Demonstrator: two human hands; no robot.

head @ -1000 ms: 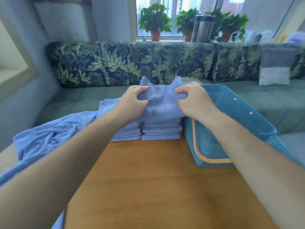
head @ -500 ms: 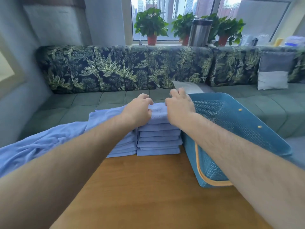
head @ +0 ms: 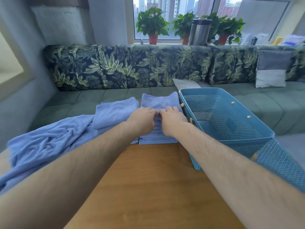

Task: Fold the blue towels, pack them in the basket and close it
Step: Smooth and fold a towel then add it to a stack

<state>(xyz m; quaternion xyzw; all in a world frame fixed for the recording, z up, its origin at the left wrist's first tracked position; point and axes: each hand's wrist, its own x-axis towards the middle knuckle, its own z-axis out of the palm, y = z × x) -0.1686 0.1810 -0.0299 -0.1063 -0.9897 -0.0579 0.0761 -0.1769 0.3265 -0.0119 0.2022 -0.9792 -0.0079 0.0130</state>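
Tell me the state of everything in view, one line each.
Left hand, resting on the towel stack, grip unclear.
Right hand, same spot, grip unclear.
Towel stack, folded, on the table.
Second pile, folded, left of the stack.
Loose towels, unfolded, crumpled.
Basket, open, empty.

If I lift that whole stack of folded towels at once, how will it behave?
Likely floppy: the stack is soft cloth, so edges may sag. Separate layers show at its front, so they could slide apart.
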